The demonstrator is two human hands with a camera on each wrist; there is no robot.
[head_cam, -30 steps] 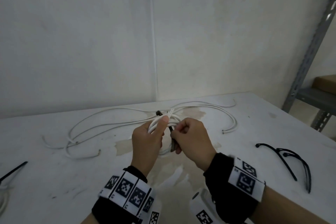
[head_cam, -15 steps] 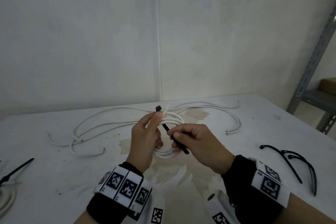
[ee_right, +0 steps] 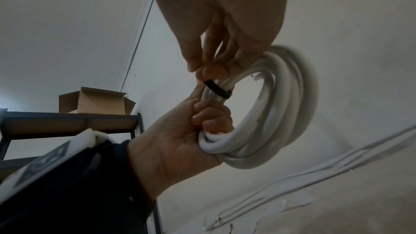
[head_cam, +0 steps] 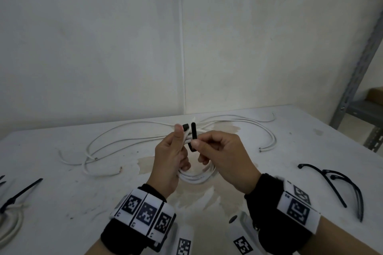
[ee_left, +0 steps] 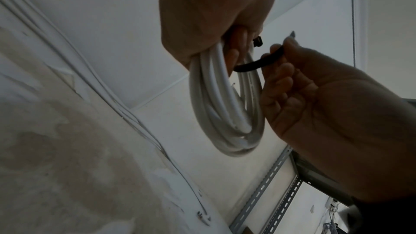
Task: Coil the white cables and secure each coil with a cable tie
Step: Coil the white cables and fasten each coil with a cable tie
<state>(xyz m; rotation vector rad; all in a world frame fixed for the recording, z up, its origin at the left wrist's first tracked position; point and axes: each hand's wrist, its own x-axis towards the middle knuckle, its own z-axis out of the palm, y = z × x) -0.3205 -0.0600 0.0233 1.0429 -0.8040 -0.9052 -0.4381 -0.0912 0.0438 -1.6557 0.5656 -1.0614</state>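
My left hand [head_cam: 178, 145] grips a coil of white cable [head_cam: 196, 177] at its top, and the loops hang below the fist [ee_left: 225, 113]. A black cable tie [head_cam: 193, 133] is bent round the bundle. Its square head [head_cam: 186, 126] sits by my left thumb. My right hand [head_cam: 202, 144] pinches the tie's tail between thumb and forefinger and holds it upright beside the head. In the right wrist view the black cable tie [ee_right: 216, 89] crosses the coil [ee_right: 281, 113] just above my left hand's fingers [ee_right: 209, 118].
Loose white cables [head_cam: 128, 136] sprawl across the stained white table [head_cam: 290, 151] behind my hands. Spare black ties [head_cam: 335, 182] lie at the right. A tied coil [head_cam: 10, 217] lies at the left edge. A metal shelf [head_cam: 356, 80] stands at the right, by the wall.
My right hand has swung the tie's tail from pointing down and right up to standing beside the head. Both hands have lifted the coil slightly.
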